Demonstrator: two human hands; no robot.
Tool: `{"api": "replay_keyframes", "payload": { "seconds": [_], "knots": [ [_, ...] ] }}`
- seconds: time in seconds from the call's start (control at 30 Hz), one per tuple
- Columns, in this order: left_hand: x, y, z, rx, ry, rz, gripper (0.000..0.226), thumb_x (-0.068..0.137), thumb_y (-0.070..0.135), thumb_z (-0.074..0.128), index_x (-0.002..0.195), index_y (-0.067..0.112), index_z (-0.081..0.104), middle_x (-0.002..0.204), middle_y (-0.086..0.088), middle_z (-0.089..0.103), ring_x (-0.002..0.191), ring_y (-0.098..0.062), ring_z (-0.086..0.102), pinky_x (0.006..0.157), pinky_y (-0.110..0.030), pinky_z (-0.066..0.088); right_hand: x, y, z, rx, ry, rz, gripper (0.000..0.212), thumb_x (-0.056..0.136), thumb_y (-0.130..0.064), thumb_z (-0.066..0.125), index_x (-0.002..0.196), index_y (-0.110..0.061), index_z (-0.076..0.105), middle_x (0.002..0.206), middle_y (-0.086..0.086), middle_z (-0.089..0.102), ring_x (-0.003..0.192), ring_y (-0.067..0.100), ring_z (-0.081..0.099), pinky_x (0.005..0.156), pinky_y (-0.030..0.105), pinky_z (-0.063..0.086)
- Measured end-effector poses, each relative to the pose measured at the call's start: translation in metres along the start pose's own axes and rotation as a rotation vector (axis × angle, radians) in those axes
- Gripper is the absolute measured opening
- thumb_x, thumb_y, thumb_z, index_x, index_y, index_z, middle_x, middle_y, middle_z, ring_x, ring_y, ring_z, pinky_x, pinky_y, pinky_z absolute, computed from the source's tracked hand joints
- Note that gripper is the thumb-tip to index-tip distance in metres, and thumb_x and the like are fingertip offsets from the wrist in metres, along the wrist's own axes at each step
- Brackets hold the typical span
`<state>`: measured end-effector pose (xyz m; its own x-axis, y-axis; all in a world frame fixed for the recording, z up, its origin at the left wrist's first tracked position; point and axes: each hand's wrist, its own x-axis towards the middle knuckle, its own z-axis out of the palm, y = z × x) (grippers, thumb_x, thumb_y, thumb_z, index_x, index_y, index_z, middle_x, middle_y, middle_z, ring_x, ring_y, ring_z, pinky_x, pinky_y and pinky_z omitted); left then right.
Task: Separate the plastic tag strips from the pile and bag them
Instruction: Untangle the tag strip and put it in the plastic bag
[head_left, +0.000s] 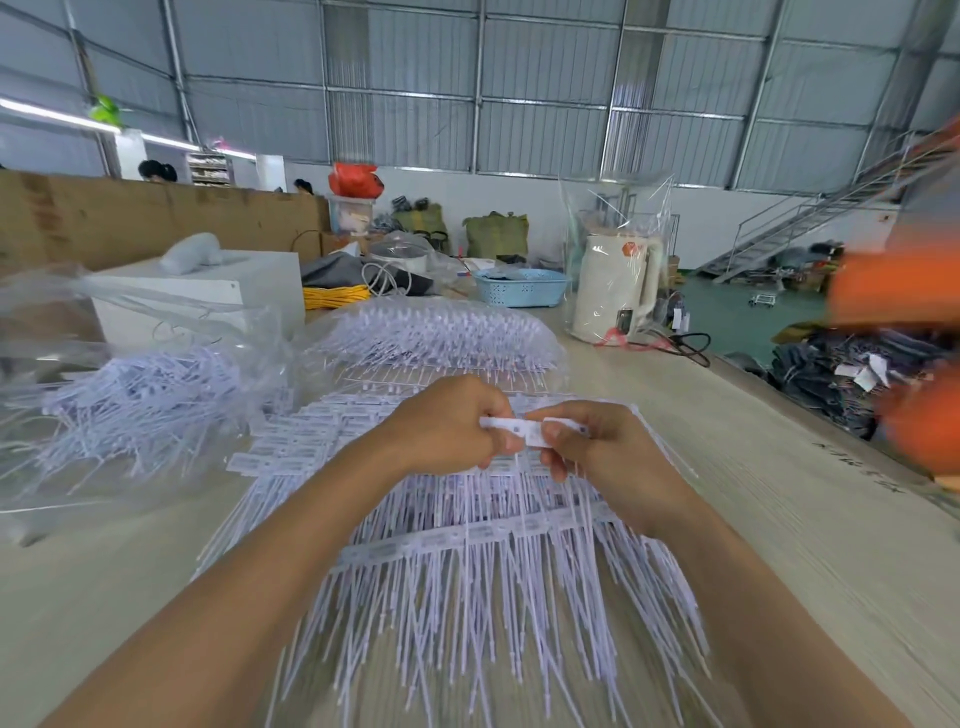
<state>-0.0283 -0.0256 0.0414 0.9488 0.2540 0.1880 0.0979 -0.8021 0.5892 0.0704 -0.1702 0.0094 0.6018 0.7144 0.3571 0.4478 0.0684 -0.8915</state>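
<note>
A wide pile of white plastic tag strips (467, 587) lies on the table in front of me, with their thin tails fanning toward me. Both hands are raised just above the pile's far part. My left hand (447, 426) and my right hand (602, 452) pinch the two ends of one white tag strip (524, 428) between them. A clear plastic bag (130, 395) holding loose white tags lies open at the left. A second clear-wrapped heap of tags (441, 332) sits behind the pile.
On the light wooden table (779, 545) stand a white box (208, 296) at back left, a blue basket (519, 286) and a bagged cream kettle (618, 286) at the back. A person's blurred orange sleeve (904, 291) reaches in at the right edge.
</note>
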Motion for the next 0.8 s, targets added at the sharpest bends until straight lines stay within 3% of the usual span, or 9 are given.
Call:
{"api": "replay_keyframes", "payload": {
  "seconds": [0.17, 0.3, 0.4, 0.47, 0.5, 0.57, 0.67, 0.73, 0.8],
  "knots": [
    [0.002, -0.001, 0.002, -0.238, 0.001, -0.09, 0.027, 0.084, 0.014, 0.067, 0.058, 0.012, 0.062, 0.034, 0.009, 0.043, 0.032, -0.005, 0.036, 0.043, -0.017, 0.029, 0.001, 0.0, 0.009, -0.259, 0.081, -0.062, 0.017, 0.091, -0.001, 0.053, 0.081, -0.006, 0.065, 0.052, -0.006, 0.049, 0.043, 0.001, 0.042, 0.047, 0.014, 0.033],
    [0.003, -0.002, 0.0, -0.418, -0.063, -0.253, 0.029, 0.083, 0.011, 0.065, 0.055, 0.009, 0.058, 0.033, 0.005, 0.034, 0.029, -0.008, 0.024, 0.035, -0.016, 0.015, 0.001, 0.005, 0.019, -0.413, 0.184, -0.215, 0.016, 0.088, 0.006, 0.053, 0.086, -0.003, 0.067, 0.067, -0.009, 0.053, 0.059, -0.003, 0.049, 0.055, 0.005, 0.033],
    [0.0, -0.005, -0.006, -0.605, -0.259, -0.35, 0.031, 0.085, 0.013, 0.057, 0.054, 0.011, 0.053, 0.034, 0.008, 0.028, 0.029, -0.005, 0.02, 0.034, -0.016, 0.01, 0.001, 0.01, 0.018, -0.592, 0.23, -0.408, 0.018, 0.08, 0.017, 0.054, 0.08, 0.004, 0.066, 0.075, 0.006, 0.06, 0.068, 0.018, 0.056, 0.061, 0.02, 0.04],
    [-0.004, -0.005, -0.013, -0.742, -0.399, -0.337, 0.028, 0.076, 0.017, 0.058, 0.048, 0.014, 0.054, 0.033, 0.009, 0.028, 0.028, -0.003, 0.019, 0.033, -0.017, 0.007, 0.003, 0.013, 0.004, -0.687, 0.301, -0.377, 0.023, 0.076, 0.02, 0.054, 0.071, 0.001, 0.066, 0.074, 0.006, 0.06, 0.068, 0.019, 0.057, 0.06, 0.024, 0.042],
    [-0.006, -0.004, -0.017, -0.736, -0.42, -0.313, 0.026, 0.071, 0.019, 0.06, 0.046, 0.015, 0.055, 0.034, 0.008, 0.03, 0.028, -0.003, 0.02, 0.033, -0.017, 0.007, 0.004, 0.014, -0.006, -0.612, 0.35, -0.27, 0.028, 0.08, 0.016, 0.054, 0.068, -0.007, 0.065, 0.07, 0.0, 0.058, 0.064, 0.014, 0.054, 0.059, 0.022, 0.042],
    [-0.008, -0.006, -0.021, -0.555, -0.335, -0.26, 0.026, 0.076, 0.016, 0.063, 0.051, 0.015, 0.059, 0.041, 0.003, 0.04, 0.031, -0.005, 0.023, 0.033, -0.016, 0.012, 0.006, 0.009, -0.026, -0.158, 0.425, -0.027, 0.027, 0.088, 0.002, 0.055, 0.067, -0.014, 0.063, 0.059, -0.004, 0.052, 0.054, 0.009, 0.047, 0.052, 0.019, 0.039],
    [-0.011, -0.004, -0.018, -0.287, -0.236, -0.184, 0.022, 0.091, 0.005, 0.055, 0.073, 0.014, 0.065, 0.056, -0.001, 0.052, 0.039, -0.006, 0.034, 0.041, -0.017, 0.023, 0.006, -0.005, -0.036, 0.491, 0.24, 0.185, 0.015, 0.09, 0.001, 0.052, 0.079, -0.001, 0.062, 0.066, 0.008, 0.054, 0.055, 0.013, 0.049, 0.043, 0.019, 0.04],
    [-0.011, -0.002, -0.015, -0.211, -0.254, -0.174, 0.022, 0.092, 0.001, 0.051, 0.083, 0.016, 0.065, 0.055, 0.006, 0.051, 0.044, -0.005, 0.038, 0.045, -0.017, 0.029, 0.003, -0.01, -0.023, 0.516, 0.057, 0.237, 0.013, 0.09, 0.0, 0.052, 0.081, 0.0, 0.062, 0.072, 0.008, 0.059, 0.058, 0.013, 0.057, 0.043, 0.019, 0.043],
    [-0.011, 0.001, -0.012, -0.138, -0.252, -0.152, 0.019, 0.092, 0.006, 0.052, 0.086, 0.019, 0.064, 0.059, 0.008, 0.049, 0.05, -0.006, 0.041, 0.048, -0.017, 0.033, -0.001, -0.013, -0.006, 0.348, -0.027, 0.241, 0.01, 0.088, -0.005, 0.058, 0.08, -0.005, 0.064, 0.075, 0.005, 0.065, 0.064, 0.012, 0.063, 0.051, 0.021, 0.05]
  ]
}}
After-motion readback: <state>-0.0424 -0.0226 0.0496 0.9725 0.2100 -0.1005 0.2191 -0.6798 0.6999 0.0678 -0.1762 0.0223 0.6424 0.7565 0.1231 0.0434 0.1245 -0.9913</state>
